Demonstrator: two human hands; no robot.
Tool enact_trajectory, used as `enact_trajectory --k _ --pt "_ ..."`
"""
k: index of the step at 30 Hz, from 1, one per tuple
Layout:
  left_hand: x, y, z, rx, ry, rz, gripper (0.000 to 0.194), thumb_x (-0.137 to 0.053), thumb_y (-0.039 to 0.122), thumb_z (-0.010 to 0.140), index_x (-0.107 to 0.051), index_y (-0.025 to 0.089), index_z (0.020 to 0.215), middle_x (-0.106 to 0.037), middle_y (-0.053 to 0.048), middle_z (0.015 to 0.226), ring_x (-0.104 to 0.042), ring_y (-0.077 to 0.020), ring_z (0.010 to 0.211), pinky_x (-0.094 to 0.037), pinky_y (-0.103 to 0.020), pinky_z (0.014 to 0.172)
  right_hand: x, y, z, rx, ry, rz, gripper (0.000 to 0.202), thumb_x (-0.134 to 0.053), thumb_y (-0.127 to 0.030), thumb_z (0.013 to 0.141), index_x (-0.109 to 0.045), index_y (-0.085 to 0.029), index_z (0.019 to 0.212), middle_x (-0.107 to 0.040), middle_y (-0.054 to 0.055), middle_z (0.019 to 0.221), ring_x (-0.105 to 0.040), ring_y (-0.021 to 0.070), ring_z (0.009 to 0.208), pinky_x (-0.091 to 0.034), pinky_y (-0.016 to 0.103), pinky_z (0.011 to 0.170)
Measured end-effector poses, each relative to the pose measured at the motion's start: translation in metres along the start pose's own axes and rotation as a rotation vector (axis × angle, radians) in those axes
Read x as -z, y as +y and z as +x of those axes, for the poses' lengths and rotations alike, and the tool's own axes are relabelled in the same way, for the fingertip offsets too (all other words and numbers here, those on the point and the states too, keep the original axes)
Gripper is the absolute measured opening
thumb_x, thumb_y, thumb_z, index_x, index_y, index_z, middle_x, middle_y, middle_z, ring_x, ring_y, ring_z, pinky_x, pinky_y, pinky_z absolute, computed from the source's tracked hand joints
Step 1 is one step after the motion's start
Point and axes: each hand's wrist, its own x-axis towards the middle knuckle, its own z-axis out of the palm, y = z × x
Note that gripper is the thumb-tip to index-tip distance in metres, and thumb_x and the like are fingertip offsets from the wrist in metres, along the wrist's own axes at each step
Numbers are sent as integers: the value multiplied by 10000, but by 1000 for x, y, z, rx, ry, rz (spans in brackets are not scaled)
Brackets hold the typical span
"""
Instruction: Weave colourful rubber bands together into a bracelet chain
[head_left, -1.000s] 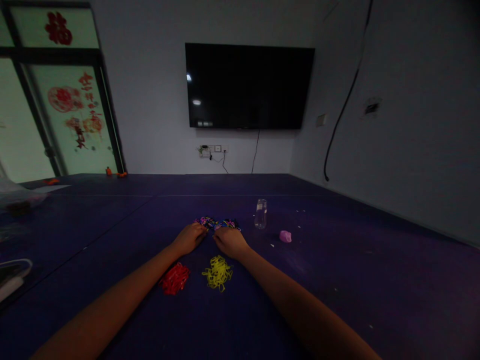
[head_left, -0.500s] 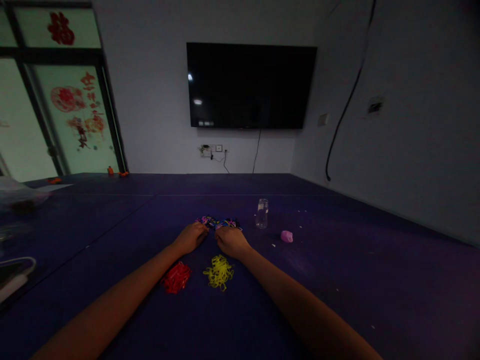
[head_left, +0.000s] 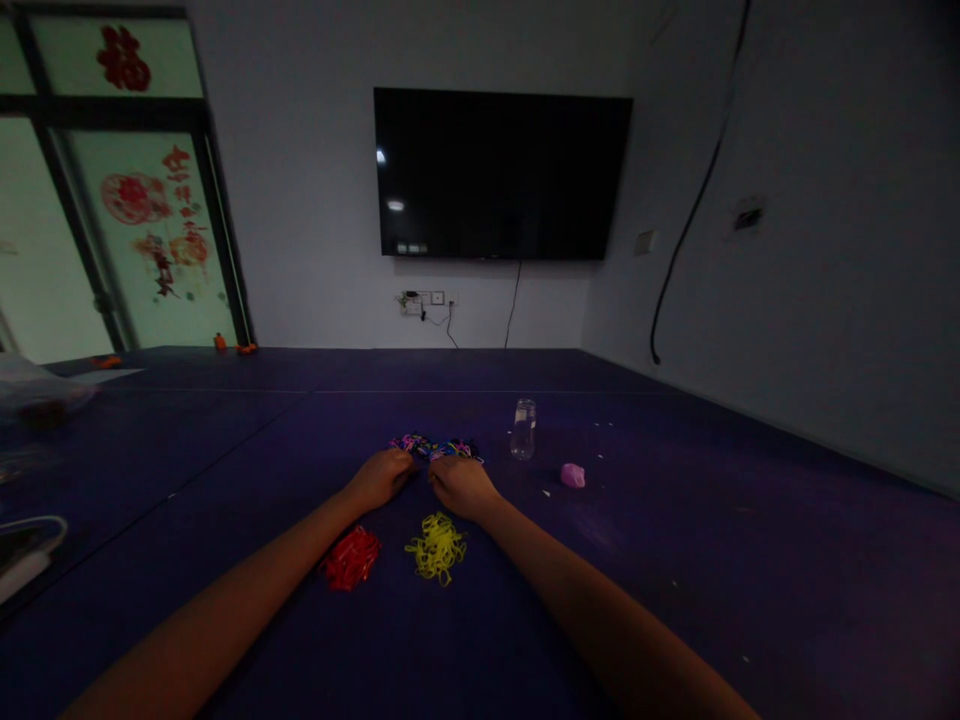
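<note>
A pile of mixed-colour bands [head_left: 456, 449] lies mid-table, just beyond both hands. My left hand [head_left: 381, 477] rests at the pile's near left side, fingers curled; its fingertips are too dark and small to make out. My right hand [head_left: 461, 486] is at the near right side of the pile, fingers bent down, and whatever they pinch is hidden. Nearer to me, a heap of red bands [head_left: 352, 558] lies beside my left forearm, and a heap of yellow bands [head_left: 436, 549] sits between the forearms.
A clear bottle [head_left: 523, 430] stands right of the pile, with a pink lump [head_left: 572, 475] beside it. White scraps dot the purple table [head_left: 675, 560]. At the left edge are a plastic bag [head_left: 37, 385] and a white device with a cable [head_left: 26, 572].
</note>
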Motion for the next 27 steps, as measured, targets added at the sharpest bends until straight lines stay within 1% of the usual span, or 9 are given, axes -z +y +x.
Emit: enact_trajectory --k 5,9,15,19,27 --pt "2 3 -1 10 -4 -1 191 -480 73 848 -638 165 904 -633 -47 835 -581 -176 826 -446 -275 762 1 -1 0 -8 -3 7 214 -427 -179 873 -606 -167 989 -665 89 1019 -600 190 938 -414 262 780" --pt "2 3 -1 24 9 14 187 -480 82 846 -638 167 897 -635 -45 822 -583 -178 822 -446 -272 751 1 -1 1 -15 -14 7 217 -431 -182 871 -611 -167 992 -665 95 1019 -602 192 934 -415 262 777" --pt "1 2 -1 17 1 1 238 -460 66 825 -643 176 930 -643 -44 844 -580 -178 837 -447 -284 777 3 -1 1 -23 -29 19 222 -436 -189 872 -615 -172 1002 -661 98 1041 -598 190 953 -414 262 795" --pt "1 2 -1 10 7 -25 245 -447 59 819 -640 163 928 -645 -50 853 -576 -178 844 -448 -287 782 2 -1 1 -23 -20 25 221 -437 -184 871 -614 -175 1005 -664 92 1040 -599 187 955 -414 260 796" --pt "0 2 -1 6 18 -48 259 -433 52 816 -638 171 922 -633 -45 826 -567 -182 839 -451 -304 793 2 0 0 -2 -6 17 223 -424 -175 877 -613 -165 994 -668 90 1008 -601 190 941 -413 263 785"
